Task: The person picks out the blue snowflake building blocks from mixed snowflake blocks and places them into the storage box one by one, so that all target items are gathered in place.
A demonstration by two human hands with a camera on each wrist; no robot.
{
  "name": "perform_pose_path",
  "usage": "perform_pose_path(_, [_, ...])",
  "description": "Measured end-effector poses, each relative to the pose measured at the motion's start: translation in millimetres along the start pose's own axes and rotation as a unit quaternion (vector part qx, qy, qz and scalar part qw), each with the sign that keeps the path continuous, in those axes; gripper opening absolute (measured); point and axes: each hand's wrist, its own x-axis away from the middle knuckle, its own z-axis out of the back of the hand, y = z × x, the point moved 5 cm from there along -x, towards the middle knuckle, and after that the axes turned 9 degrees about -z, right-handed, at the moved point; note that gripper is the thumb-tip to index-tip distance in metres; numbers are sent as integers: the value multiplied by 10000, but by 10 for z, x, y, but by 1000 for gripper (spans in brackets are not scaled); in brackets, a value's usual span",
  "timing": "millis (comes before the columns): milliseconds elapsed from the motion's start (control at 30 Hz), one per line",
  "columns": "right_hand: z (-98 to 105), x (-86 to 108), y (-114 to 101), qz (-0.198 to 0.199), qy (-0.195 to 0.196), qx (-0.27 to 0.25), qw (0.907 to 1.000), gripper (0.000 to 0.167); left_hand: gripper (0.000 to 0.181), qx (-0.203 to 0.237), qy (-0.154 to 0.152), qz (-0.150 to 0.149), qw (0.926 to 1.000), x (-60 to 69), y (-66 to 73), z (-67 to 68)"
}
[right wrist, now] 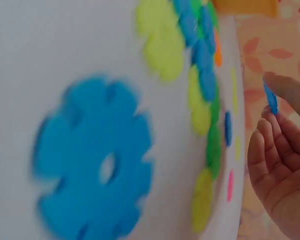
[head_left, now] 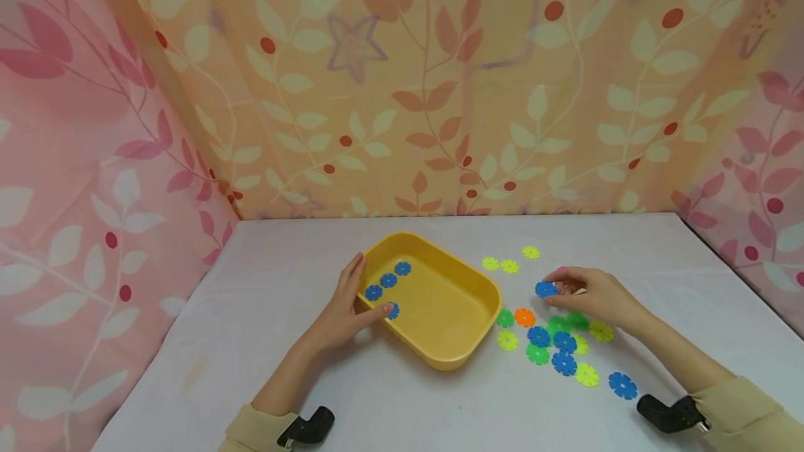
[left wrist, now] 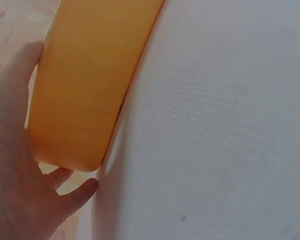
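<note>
My left hand point(head_left: 345, 309) grips the left end of a yellow plastic tray point(head_left: 446, 257), its thumb over the near rim and its fingers along the outer wall. Several blue notched discs point(head_left: 388, 280) lie inside that end, one partly covered by the thumb. In the left wrist view, the fingers spread around the tray's outer wall point(left wrist: 90, 90). To the tray's right, my right hand point(head_left: 597, 295) pinches a blue notched disc point(head_left: 545, 289) between thumb and forefinger, above the table. The right wrist view shows this disc point(right wrist: 271, 97) edge-on, the other fingers curled below.
Beneath and in front of the right hand lie loose discs: blue point(head_left: 564, 364), green point(head_left: 537, 354), yellow point(head_left: 587, 374) and orange point(head_left: 524, 317), some overlapping. Yellow discs point(head_left: 509, 266) lie farther back. One blue disc point(head_left: 622, 386) lies nearer the right sleeve. Patterned curtains point(head_left: 440, 89) border the white table point(head_left: 301, 250).
</note>
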Motion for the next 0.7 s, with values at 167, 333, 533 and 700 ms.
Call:
perform_pose_path(167, [-53, -50, -373, 10, -107, -778, 9969, 50, 106, -25, -19, 46, 10000, 0, -11, -1])
perform_pose_path(333, [-205, -146, -831, 304, -445, -1346, 9894, 49, 106, -38, -29, 151, 9999, 3, -29, 9])
perform_pose_path(533, [-562, -266, -1297, 664, -1074, -1680, 9777, 42, 106, -60, -72, 154, 9998, 4, -2, 7])
perform_pose_path(700, [-894, -349, -1541, 993, -1393, -1498, 9738, 38, 106, -69, -70, 169, 9998, -2, 0, -2])
